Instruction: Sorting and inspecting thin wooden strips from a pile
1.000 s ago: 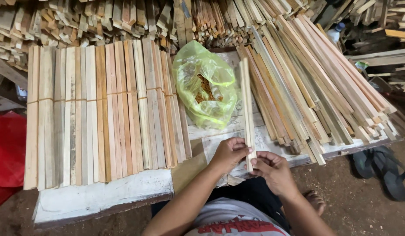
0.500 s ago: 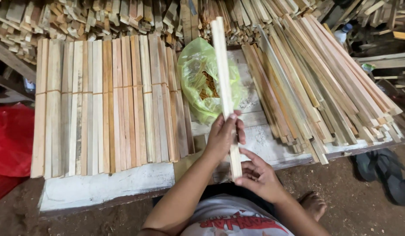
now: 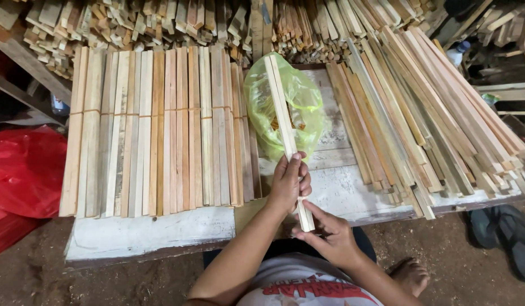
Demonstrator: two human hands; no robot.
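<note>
Holding: pale wooden slat (image 3: 285, 130), both hands on it, lower part only
Slat position: long and thin, tilted slightly left at top, raised over the surface (image 3: 160, 235); top end in front of the yellow-green plastic bag (image 3: 308, 105), bottom end near the surface's front edge
Left hand (image 3: 288, 184): fingers wrapped shut around the slat about two thirds down, thumb side toward slat
Right hand (image 3: 330, 238): fingers pinch the slat's bottom end, index finger lying along its edge
Bag: translucent, crumpled, sits on the surface behind the slat, something orange-brown inside, contents unclear
Left of bag: flat row of slats (image 3: 160, 130) laid side by side, mixed pale and reddish wood, thin string across the row
Right of bag: loose slats (image 3: 421, 119) fanned diagonally, ends overhang the front edge
Surface: white painted board, worn, scuffed
Back: stacked wood offcuts (image 3: 138, 22) piled along the rear
Far left: red plastic sheet (image 3: 24, 170) on the floor
Far right: dark sandals (image 3: 503, 232) on the dirt floor, clear bottle (image 3: 458, 54) among the wood
Bottom: person's bare foot (image 3: 410, 275) just visible
</note>
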